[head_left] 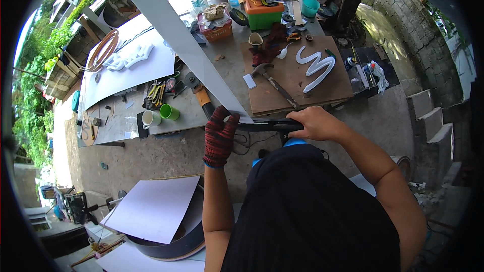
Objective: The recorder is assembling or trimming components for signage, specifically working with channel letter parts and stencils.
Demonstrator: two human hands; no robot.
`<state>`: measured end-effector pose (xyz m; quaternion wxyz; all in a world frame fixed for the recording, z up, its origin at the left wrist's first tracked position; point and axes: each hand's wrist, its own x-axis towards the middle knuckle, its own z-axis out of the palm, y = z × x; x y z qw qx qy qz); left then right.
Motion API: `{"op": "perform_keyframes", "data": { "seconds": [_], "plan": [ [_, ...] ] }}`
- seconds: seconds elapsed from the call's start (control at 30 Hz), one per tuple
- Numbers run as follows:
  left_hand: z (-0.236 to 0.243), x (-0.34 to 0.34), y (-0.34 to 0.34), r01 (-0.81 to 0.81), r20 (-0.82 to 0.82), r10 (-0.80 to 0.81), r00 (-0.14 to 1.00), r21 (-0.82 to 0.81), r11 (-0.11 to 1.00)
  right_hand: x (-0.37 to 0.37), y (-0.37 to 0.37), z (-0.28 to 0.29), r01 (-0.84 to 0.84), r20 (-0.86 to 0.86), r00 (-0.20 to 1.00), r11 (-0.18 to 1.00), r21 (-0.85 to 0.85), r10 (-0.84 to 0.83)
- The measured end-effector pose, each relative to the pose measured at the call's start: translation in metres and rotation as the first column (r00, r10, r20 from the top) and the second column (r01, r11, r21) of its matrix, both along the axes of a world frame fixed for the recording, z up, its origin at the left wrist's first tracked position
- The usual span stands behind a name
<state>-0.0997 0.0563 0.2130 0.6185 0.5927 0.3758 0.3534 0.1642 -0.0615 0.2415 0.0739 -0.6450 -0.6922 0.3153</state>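
My left hand (221, 138), in a red-and-black knit glove, is closed at the near end of a long white strip (186, 45). The strip slants up past the top edge of the view. Its lower end meets a long black bar-shaped tool (267, 125) in front of my body. My bare right hand (317, 123) is wrapped round the right end of that tool. The tool's exact kind is unclear. Just beyond my left hand lies an angle grinder (200, 95) with an orange body. A hammer (275, 85) rests on a brown board (327, 98) ahead.
On the worktable (222, 65) stand a white mug (150, 119), a green cup (170, 112), a red box (216, 31) and an orange-green box (262, 12). White curved lettering (320, 70) lies on the board. White sheets (156, 206) sit at lower left; concrete steps (433, 116) at right.
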Motion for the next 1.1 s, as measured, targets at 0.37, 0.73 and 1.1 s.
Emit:
{"op": "perform_keyframes", "data": {
  "seconds": [0.37, 0.73, 1.1],
  "plan": [
    [0.008, 0.002, 0.005, -0.032, -0.04, 0.034, 0.999, 0.047, 0.998, 0.002, 0.003, 0.002, 0.002, 0.011, 1.0, 1.0, 0.0, -0.002],
    [0.0, -0.001, 0.002, -0.033, 0.163, 0.044, 0.986, -0.068, 0.997, 0.005, 0.003, -0.013, -0.026, 0.046, 0.999, 0.998, 0.062, 0.023],
    [0.003, 0.008, 0.004, -0.017, 0.091, 0.02, 0.996, -0.036, 0.999, 0.007, -0.002, -0.012, -0.063, 0.046, 0.997, 0.996, 0.055, 0.061]
  ]
}}
